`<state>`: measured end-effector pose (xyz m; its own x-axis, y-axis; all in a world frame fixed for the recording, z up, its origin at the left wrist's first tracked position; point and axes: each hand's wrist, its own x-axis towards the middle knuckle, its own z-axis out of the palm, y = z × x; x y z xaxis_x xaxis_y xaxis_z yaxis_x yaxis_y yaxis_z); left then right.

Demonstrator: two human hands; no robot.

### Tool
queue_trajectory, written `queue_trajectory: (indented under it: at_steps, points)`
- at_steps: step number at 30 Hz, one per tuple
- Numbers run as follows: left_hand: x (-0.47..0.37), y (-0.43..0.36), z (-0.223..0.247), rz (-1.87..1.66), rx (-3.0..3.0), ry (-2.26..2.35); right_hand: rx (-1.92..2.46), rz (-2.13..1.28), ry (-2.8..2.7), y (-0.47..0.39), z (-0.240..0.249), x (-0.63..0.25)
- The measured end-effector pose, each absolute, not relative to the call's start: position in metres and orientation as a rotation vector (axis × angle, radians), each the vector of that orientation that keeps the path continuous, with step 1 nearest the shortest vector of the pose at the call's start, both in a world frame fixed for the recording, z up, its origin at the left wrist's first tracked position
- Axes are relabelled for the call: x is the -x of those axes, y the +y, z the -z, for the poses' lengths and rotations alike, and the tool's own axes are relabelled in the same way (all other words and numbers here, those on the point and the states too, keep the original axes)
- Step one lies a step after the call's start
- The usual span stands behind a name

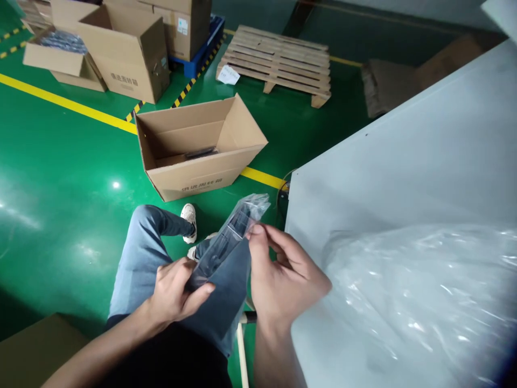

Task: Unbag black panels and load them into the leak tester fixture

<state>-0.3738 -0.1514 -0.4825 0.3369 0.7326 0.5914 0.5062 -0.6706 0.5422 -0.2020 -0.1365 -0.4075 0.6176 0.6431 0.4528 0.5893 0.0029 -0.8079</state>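
A long black part in a clear plastic bag [220, 245] is held above my lap, slanting up to the right. My left hand [177, 288] grips its lower end, with the thumb along the near side and the fingers behind. Near the upper end, my right hand [278, 264] pinches the bag's film between thumb and forefinger. The crinkled end of the bag sticks out past those fingertips. What exactly the black part is, I cannot make out through the plastic.
An open cardboard box [202, 172] with dark pieces inside stands on the green floor ahead. To the right, a pale table [404, 156] carries a heap of clear plastic bags [428, 291]. Farther back are a wooden pallet [278, 56] and more cardboard boxes [125, 54].
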Motion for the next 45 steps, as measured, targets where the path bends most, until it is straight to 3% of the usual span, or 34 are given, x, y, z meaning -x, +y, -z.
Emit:
queue_trajectory:
  at_steps: [7, 16, 24, 30, 41, 45]
  points:
    - [0.376, -0.154, 0.481, -1.178, -2.416, 1.247, 1.742, 0.139, -1.09, -0.132, 0.416, 0.199]
    - [0.382, -0.145, 0.469, -1.072, -1.971, 1.185, 1.602, -0.359, -0.858, -0.133, 0.418, 0.183]
    - [0.377, -0.143, 0.47, -1.181, -2.113, 1.23, 1.61, -0.584, -0.918, -0.151, 0.434, 0.213]
    - [0.373, -0.145, 0.471, -1.229, -2.191, 1.299, 1.697, -0.51, -0.969, -0.148, 0.439, 0.21]
    - [0.378, -0.14, 0.471, -1.108, -1.672, 1.362, 1.608, -0.782, -0.948, -0.158, 0.453, 0.222]
    - [0.376, -0.141, 0.476, -1.172, -1.714, 1.447, 1.659, -0.701, -1.044, -0.17, 0.468, 0.238]
